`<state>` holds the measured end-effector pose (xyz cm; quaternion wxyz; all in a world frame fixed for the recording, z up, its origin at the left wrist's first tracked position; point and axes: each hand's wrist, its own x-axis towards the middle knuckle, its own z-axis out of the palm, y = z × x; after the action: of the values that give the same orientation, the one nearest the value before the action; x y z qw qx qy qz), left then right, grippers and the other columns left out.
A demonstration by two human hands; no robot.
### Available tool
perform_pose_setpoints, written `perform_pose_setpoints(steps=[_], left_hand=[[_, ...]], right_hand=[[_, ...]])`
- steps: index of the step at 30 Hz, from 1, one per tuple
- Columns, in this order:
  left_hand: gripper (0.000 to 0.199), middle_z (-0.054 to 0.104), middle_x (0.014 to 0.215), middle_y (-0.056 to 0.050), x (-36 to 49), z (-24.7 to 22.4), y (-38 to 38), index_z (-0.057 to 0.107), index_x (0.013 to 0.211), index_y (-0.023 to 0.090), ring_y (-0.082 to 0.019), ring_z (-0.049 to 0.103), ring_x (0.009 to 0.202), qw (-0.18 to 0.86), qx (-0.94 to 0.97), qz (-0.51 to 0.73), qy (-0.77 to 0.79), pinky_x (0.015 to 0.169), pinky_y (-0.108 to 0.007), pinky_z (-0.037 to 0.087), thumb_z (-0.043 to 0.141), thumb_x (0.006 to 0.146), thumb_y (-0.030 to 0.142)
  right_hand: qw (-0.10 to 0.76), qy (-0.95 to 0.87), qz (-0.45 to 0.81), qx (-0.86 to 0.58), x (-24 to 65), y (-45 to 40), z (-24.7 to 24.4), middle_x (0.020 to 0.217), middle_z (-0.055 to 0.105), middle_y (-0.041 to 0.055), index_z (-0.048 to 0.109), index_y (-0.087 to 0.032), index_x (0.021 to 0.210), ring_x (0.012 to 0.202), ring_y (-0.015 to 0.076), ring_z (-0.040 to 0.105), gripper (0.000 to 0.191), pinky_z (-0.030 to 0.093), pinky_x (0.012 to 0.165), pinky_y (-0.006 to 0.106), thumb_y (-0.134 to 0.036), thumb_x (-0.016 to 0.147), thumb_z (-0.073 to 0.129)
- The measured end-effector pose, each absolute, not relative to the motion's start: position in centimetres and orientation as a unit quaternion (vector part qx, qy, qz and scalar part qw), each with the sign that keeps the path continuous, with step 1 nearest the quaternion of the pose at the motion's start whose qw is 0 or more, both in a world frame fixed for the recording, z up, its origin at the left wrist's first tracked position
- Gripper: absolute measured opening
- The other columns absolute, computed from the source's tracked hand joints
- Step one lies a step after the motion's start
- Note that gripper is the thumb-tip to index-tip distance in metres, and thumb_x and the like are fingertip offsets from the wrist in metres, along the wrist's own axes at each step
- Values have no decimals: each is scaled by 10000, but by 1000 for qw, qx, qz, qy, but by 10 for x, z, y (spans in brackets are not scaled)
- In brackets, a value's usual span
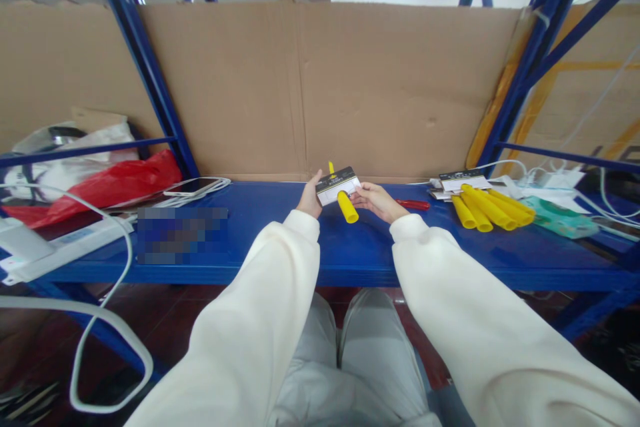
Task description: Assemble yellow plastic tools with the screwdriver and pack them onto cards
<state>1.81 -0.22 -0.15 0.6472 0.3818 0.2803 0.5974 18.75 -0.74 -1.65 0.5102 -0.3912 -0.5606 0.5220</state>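
My left hand (311, 195) grips the left edge of a black and white card (336, 185), held above the blue table. A yellow tube (349, 207) sticks out at the card's lower front, its open end toward me, and a thin yellow tip (331, 167) shows above the card's top edge. At the card's right side, the fingers of my right hand (374, 201) are pinched against its lower right corner, beside the tube. A red-handled tool (414, 205) lies on the table just right of my right hand.
Several yellow tubes (487, 208) lie at the right beside more cards (464, 180), a green packet (560, 217) and white cables. On the left are a red bag (125, 181), a power strip (75, 248) and a phone (193, 187). Cardboard (350, 87) stands behind the blue table (270, 213).
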Motion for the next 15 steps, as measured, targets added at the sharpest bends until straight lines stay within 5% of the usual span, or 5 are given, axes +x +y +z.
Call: perform_pose_setpoints(steps=[7,15], left_hand=[[590,755,933,-144,10,-1,-1,663,1181,104,-330,724,966,654,342,621,265,842,-467,586,488,912,598],[635,724,978,-112,-1,-9,13,629,1139,182,-289,720,937,601,329,648,331,785,-396,594,577,813,725]], right_hand=[[510,-571,512,-388,186,-6,-17,721,679,-5,575,-196,774,664,106,646,142,549,715,246,-214,905,628],[492,-601,512,-366,187,-10,-16,698,657,-15,582,-192,765,619,99,620,176,530,666,234,-283,863,697]])
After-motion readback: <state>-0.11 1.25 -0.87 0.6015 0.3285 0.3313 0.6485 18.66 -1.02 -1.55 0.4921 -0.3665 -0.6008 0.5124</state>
